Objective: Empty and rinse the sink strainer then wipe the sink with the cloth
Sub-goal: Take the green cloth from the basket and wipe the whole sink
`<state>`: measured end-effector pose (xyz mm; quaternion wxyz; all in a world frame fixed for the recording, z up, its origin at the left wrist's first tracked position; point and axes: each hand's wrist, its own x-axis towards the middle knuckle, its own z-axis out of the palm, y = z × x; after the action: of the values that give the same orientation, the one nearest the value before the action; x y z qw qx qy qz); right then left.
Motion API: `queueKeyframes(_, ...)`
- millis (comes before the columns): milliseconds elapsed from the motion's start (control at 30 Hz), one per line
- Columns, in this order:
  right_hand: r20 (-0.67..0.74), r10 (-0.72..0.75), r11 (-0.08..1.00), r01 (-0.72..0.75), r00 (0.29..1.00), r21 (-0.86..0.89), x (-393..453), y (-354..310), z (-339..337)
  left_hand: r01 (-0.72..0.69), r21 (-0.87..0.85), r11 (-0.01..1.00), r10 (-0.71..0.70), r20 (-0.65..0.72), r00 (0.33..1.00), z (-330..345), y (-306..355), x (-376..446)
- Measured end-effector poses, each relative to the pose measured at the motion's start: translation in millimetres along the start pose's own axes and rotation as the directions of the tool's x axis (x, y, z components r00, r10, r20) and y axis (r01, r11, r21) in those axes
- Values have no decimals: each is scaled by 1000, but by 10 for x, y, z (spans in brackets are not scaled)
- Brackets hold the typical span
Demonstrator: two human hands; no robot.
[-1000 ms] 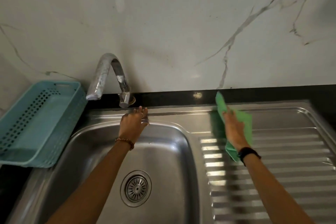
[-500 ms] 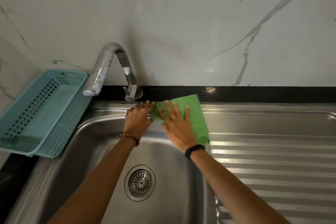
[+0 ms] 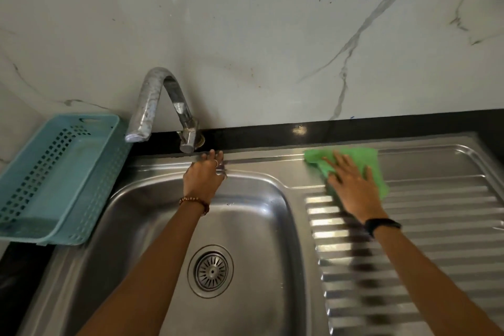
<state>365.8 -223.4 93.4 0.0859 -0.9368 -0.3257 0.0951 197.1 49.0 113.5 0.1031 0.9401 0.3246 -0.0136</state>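
Right hand (image 3: 351,185) lies flat, fingers spread, pressing the green cloth (image 3: 362,161) onto the back ledge of the sink (image 3: 259,215), at the top of the ribbed draining board (image 3: 436,226); left hand (image 3: 203,177) rests fingers extended on the ledge below the tap (image 3: 163,106), grasping nothing; strainer (image 3: 211,270) seated in the basin drain; blue basket (image 3: 54,177) left of sink.
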Motion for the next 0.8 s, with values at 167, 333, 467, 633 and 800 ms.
queueKeyframes(167, 15, 147, 985, -145, 989, -94, -134, 12, -22, -43, 34, 999, 43, -12, 999, 38, -23, 37)
queueKeyframes(333, 29, 90, 994, -87, 996, -71, -94, -622, 161, -67, 14, 998, 68, -44, 997, 108, -80, 50)
queueKeyframes(467, 14, 31, 1000, -31, 999, 1, -18, -1086, 338, -60, -7, 998, 59, -63, 996, 127, -58, 41)
queueKeyframes(633, 36, -259, 965, 260, 965, -39, 7, -1417, 483, -19, 39, 999, 21, -56, 998, 116, 31, 17)
queueKeyframes(800, -17, -340, 939, 339, 940, -59, 34, -1328, 485, 78, 74, 994, -78, -10, 997, 101, 241, -47)
